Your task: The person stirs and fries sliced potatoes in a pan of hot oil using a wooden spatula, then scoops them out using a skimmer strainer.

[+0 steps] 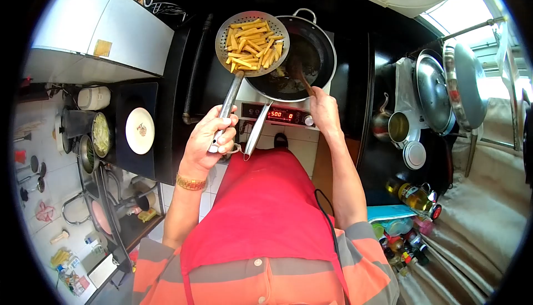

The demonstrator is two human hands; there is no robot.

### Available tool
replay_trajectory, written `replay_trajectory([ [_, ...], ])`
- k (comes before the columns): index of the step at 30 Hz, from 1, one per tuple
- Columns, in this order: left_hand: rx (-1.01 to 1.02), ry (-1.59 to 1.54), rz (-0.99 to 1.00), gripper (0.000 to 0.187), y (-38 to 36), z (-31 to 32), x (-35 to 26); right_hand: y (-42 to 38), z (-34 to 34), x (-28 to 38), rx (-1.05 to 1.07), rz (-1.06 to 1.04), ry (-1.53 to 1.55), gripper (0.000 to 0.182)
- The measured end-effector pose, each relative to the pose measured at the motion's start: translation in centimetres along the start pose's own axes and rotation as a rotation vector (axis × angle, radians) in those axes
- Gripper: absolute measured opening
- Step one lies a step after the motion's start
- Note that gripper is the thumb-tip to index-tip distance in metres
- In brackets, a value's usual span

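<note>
My left hand [210,137] is closed around the metal handle of a perforated skimmer [223,36]. Fries, golden and cut in sticks [254,44], lie heaped in its round bowl, which is held above the left rim of a dark wok [327,63]. In my right hand [324,108] is the handle of a wooden spatula [298,73], whose head reaches down into the wok. Dark oil with some brownish bits shows inside the wok. The wok's long metal handle [257,130] points toward me, between my hands.
The wok sits on a cooktop with a lit red display [280,114]. To the left are a white plate [140,130], a bowl of pale cut food [101,134] and a sink. On the right stand a kettle [381,119], lids [433,91] and an oil bottle [415,198].
</note>
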State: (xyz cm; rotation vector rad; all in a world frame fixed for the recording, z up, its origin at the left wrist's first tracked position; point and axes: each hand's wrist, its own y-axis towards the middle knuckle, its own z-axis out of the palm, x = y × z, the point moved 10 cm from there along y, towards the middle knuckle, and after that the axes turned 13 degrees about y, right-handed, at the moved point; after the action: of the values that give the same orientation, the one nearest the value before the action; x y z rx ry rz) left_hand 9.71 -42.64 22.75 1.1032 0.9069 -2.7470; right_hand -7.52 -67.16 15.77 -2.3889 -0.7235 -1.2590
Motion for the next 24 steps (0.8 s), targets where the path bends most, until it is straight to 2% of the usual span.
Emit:
replay_trajectory([
  [2,-0.006,0.005,-0.002,0.035,0.0,0.0,-0.1,-0.7,-1.2,-0.5,-0.01,0.109,0.12,0.037],
  [5,-0.022,0.027,-0.014,0.035,0.0,-0.2,0.0,-1.2,-2.1,-2.9,-0.047,0.068,0.084,0.037],
  [17,0.002,0.018,-0.007,0.033,0.4,-0.3,-0.1,-2.2,-2.9,-3.1,-0.07,0.102,0.124,0.037],
  [21,-0.012,0.022,0.001,0.033,0.4,-0.4,-0.2,-2.3,-2.0,-1.8,-0.048,0.064,0.157,0.035],
  [22,-0.016,0.017,0.001,0.033,0.4,-0.4,-0.2,-2.7,-2.1,0.1,-0.009,0.175,0.227,0.034],
  [24,-0.016,0.018,0.0,0.033,0.3,-0.3,-0.3,-2.5,-0.5,0.1,0.018,0.104,0.193,0.034],
])
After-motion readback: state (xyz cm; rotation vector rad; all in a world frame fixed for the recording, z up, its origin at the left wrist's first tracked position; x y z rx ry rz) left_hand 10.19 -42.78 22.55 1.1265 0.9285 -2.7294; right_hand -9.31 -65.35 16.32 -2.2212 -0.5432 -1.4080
